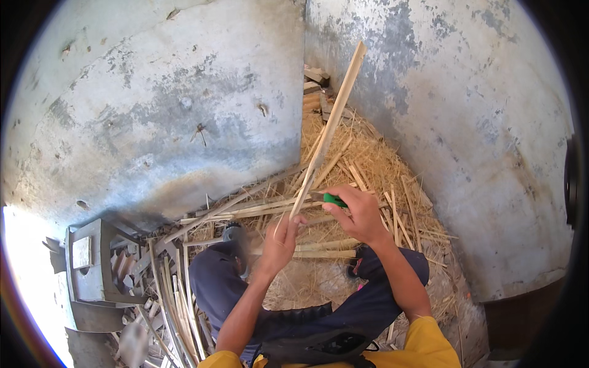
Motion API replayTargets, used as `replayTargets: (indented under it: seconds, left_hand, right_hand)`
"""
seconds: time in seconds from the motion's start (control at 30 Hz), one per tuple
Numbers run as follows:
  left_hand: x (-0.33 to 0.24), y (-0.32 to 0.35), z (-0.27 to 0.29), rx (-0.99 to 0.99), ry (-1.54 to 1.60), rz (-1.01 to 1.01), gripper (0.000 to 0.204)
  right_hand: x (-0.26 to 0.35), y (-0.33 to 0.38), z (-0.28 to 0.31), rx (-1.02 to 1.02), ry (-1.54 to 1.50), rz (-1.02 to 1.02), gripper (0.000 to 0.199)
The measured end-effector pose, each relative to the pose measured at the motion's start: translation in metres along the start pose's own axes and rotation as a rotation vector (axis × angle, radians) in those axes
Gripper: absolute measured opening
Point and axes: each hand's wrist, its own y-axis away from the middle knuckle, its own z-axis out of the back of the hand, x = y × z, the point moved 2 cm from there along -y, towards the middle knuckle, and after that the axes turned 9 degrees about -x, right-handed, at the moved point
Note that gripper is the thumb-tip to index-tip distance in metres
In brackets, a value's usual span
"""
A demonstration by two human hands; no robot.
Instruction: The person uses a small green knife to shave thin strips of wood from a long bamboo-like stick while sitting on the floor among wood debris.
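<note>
One bamboo strip (pixel 328 126) slanting up-right, lower end in left hand (pixel 281 242)

One head-worn fisheye view looks steeply down from above the person's lap into a wall corner. The forearms rise from the lower edge to mid-frame, close to the lens, with the left hand (pixel 279 242) and right hand (pixel 361 216) near centre. Walls (pixel 184 110) fill the upper half, bending toward the dark round rim; the straw-littered floor (pixel 368 165) lies centre.
</note>
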Motion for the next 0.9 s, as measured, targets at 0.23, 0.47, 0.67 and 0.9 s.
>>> replayTargets:
  seconds: [0.23, 0.47, 0.67, 0.9]
  left_hand:
    - [-0.011, 0.001, 0.002, -0.107, -0.108, -0.064, 0.022]
    - [-0.017, 0.003, 0.003, -0.130, -0.159, -0.127, 0.018]
    - [-0.015, 0.004, 0.003, -0.092, -0.141, -0.067, 0.018]
    - [-0.018, 0.005, -0.001, -0.059, -0.144, -0.037, 0.018]
  right_hand:
    - [0.005, 0.001, -0.008, 0.045, 0.140, 0.104, 0.029]
    - [0.003, 0.001, -0.017, -0.040, 0.184, 0.204, 0.031]
    - [0.005, 0.002, -0.016, -0.039, 0.243, 0.218, 0.032]
    - [0.006, -0.001, -0.015, -0.049, 0.292, 0.213, 0.033]
